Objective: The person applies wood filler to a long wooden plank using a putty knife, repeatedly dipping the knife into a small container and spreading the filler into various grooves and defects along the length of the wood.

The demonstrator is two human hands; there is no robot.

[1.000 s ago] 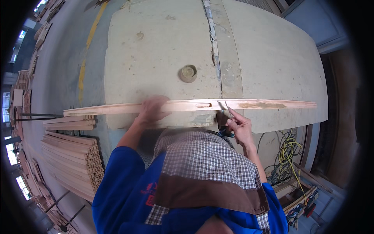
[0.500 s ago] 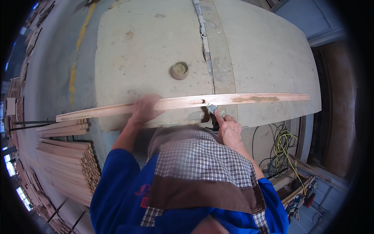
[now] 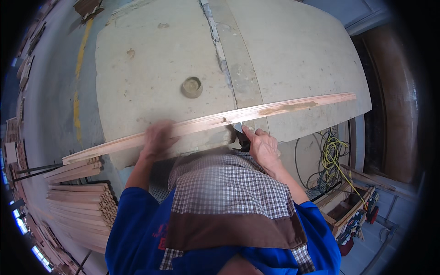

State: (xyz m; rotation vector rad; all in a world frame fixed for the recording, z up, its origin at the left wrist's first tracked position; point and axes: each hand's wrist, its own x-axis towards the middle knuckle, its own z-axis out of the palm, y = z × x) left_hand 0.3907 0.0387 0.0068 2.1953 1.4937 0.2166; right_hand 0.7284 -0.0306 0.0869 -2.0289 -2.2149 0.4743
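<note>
- A long thin wooden strip (image 3: 206, 126) lies across the near edge of a big pale surface (image 3: 284, 50).
- The strip is the landmark here. It runs from low on the left side to higher on the right side.
- The left hand (image 3: 158, 137) presses flat on top of the strip, left of its middle. The hand is blurred, so how far the fingers curl cannot be told.
- The right hand (image 3: 263, 146) sits just under the strip, near its middle. It is closed around a small tool with a flat pale blade (image 3: 238, 127).
- The blade tip touches the near edge of the strip. What kind of tool it is cannot be told.
- A small round pot (image 3: 192, 87) sits on the surface, behind the strip and well apart from it.
- A rough brownish patch (image 3: 286, 107) shows on the strip, to the right of the blade.
- Below the left end of the strip is a stack of wooden strips (image 3: 85, 206).
- Below the right end of the strip are a yellow cable (image 3: 332, 156) and a wooden crate (image 3: 348, 208) on the floor.
- What could go wrong: the strip hangs far past the left hand on both sides. If the push from the blade is hard, the strip may swing or slide off the edge.
- The blade could slip off the narrow edge and jab toward the left hand, which is close by.
- Too much push could also dig into the thin wood and split it.
</note>
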